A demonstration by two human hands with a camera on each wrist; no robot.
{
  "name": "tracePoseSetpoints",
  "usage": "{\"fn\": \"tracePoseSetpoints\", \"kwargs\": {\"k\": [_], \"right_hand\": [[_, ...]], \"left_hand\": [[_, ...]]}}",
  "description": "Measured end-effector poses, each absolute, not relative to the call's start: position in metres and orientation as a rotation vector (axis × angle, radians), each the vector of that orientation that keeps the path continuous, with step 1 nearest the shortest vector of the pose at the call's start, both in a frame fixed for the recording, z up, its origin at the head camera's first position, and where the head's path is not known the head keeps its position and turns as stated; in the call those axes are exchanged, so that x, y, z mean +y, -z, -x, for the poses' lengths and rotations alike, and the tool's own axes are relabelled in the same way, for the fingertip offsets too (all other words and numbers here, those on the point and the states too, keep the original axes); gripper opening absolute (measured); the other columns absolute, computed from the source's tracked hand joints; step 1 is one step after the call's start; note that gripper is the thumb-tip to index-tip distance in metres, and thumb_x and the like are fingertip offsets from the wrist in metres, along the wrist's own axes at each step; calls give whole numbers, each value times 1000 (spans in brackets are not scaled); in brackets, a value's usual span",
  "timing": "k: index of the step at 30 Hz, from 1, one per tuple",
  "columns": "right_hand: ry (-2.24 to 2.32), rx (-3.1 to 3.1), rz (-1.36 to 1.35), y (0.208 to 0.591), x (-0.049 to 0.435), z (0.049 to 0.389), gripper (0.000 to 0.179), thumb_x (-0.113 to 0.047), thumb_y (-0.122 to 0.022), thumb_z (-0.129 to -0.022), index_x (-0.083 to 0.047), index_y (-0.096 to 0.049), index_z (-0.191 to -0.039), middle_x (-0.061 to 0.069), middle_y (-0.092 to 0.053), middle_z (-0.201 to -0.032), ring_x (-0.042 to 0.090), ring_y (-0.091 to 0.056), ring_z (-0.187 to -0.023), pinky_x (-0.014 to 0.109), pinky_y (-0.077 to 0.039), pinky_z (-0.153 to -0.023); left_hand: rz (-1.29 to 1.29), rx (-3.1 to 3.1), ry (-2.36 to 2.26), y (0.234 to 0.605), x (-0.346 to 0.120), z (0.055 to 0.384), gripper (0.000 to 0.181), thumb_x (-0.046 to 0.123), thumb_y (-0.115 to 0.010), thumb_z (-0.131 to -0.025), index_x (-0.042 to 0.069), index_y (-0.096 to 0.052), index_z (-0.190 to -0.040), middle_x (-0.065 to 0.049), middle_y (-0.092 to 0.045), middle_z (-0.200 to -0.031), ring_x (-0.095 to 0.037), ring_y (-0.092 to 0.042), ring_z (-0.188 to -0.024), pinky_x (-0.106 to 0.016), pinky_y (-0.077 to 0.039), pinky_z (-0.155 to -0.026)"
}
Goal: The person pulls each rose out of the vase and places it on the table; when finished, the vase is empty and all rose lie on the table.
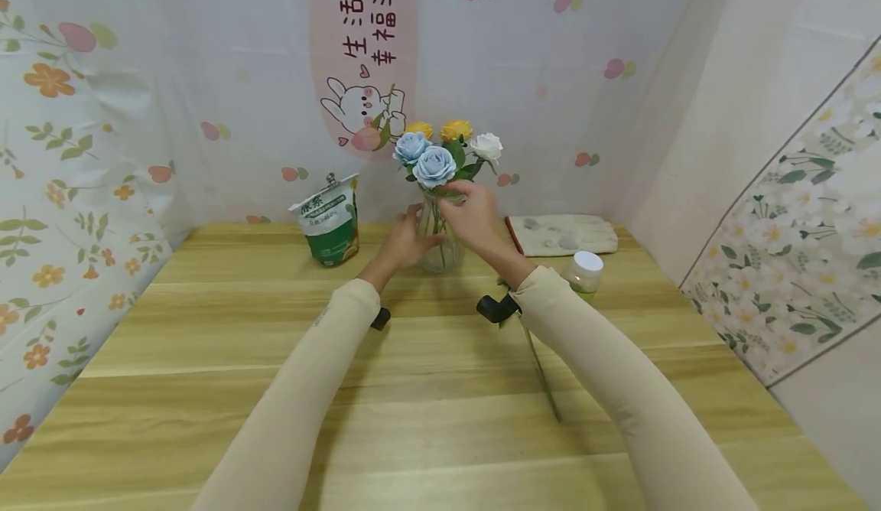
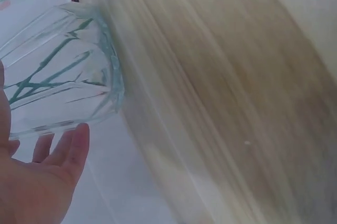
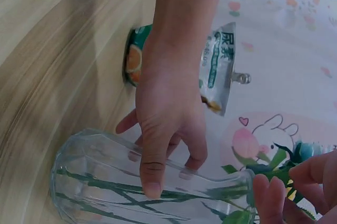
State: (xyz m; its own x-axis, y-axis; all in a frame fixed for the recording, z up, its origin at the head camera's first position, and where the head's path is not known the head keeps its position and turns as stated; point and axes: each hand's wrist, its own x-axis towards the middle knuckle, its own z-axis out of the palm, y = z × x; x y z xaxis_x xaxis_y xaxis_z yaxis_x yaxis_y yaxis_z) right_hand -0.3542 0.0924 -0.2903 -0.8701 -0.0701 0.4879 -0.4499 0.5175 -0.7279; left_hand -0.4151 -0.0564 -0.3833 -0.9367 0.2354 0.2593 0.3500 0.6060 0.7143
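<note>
A clear glass vase (image 1: 435,260) stands upright near the back of the table, holding two blue roses (image 1: 411,146), yellow roses (image 1: 456,129) and a white rose (image 1: 487,147). My left hand (image 1: 406,242) grips the vase's side; in the right wrist view its thumb lies across the glass (image 3: 84,155). Up at the mouth, my right hand (image 1: 475,216) pinches a green stem just under the front blue rose (image 1: 435,167). Green stems (image 2: 50,58) cross inside the vase in the left wrist view. Part of the right fingers' hold is hidden by leaves.
A green and white pouch (image 1: 333,229) with a metal clip stands to the left. On the right lie a pale work glove (image 1: 564,235) and a small white-lidded jar (image 1: 585,270). A loose stem (image 1: 544,373) runs out from under the right forearm. A printed curtain (image 1: 551,75) hangs behind.
</note>
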Motion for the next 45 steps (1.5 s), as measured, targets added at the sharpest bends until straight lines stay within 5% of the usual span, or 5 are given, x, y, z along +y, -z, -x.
{"fn": "tracePoseSetpoints", "kwargs": {"k": [7, 20, 31, 38, 45], "right_hand": [[-1229, -2304, -470, 291, 86, 365, 19, -2, -64, -89, 1, -75, -104, 10, -68, -116, 23, -64, -88, 31, -54, -71], [-1238, -2312, -525, 294, 92, 376, 19, -2, -64, -89, 1, -76, -104, 14, -72, -93, 24, -57, -76, 24, -43, -59], [-1229, -2187, -525, 289, 96, 372, 14, -3, -59, -86, 0, -73, -88, 7, -62, -78, 14, -47, -55, 23, -36, -49], [-1201, -2105, -525, 287, 100, 369, 24, -7, -63, -86, -1, -73, -107, 9, -70, -99, 26, -60, -73, 29, -45, -70], [-1162, -1964, -544, 283, 104, 370, 22, -4, -71, -86, 4, -70, -106, 14, -71, -103, 28, -62, -84, 41, -50, -77]], "left_hand": [[493, -2662, 1241, 381, -56, 413, 84, 42, -69, -93, 2, -26, -153, -26, -42, -146, -39, -44, -133, -52, -41, -106], [433, -2295, 1392, 380, -40, 406, 66, 29, -76, -89, 0, -43, -140, -19, -50, -142, -35, -55, -124, -41, -46, -103], [402, -2313, 1406, 387, -35, 404, 74, 29, -77, -89, 2, -37, -144, -17, -44, -149, -37, -50, -128, -44, -43, -105], [404, -2330, 1403, 394, -32, 403, 78, 34, -73, -91, 2, -29, -148, -20, -38, -151, -34, -37, -140, -46, -34, -112], [422, -2327, 1402, 395, -28, 403, 77, 33, -70, -93, 3, -27, -150, -20, -37, -153, -34, -37, -141, -45, -34, -113]]}}
